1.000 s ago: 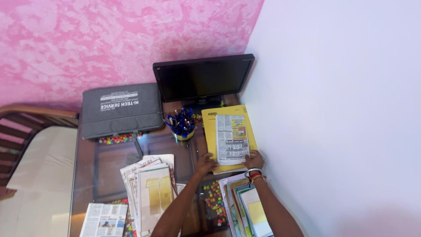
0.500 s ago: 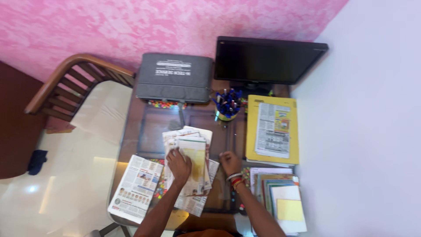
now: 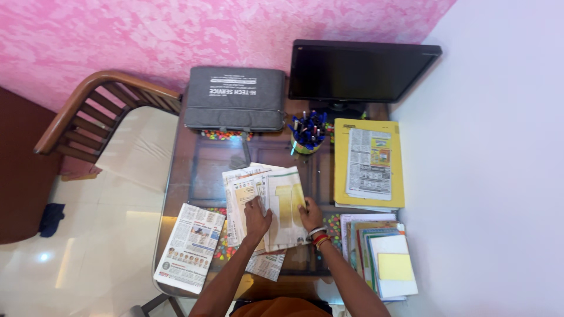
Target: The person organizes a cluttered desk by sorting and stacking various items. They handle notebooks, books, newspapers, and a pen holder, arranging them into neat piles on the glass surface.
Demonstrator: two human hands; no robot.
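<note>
Both forearms are bare, no sleeves showing. On the right wrist sits a stack of bangles (image 3: 318,236), silver, red and gold. Near the bottom edge, a patch of orange clothing (image 3: 282,307).

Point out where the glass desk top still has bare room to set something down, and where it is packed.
Bare glass lies between the grey bag, the pen cup and the newspaper pile under both hands. The right side is crowded: yellow folder and book stack. A folded newspaper fills the front left corner.
</note>
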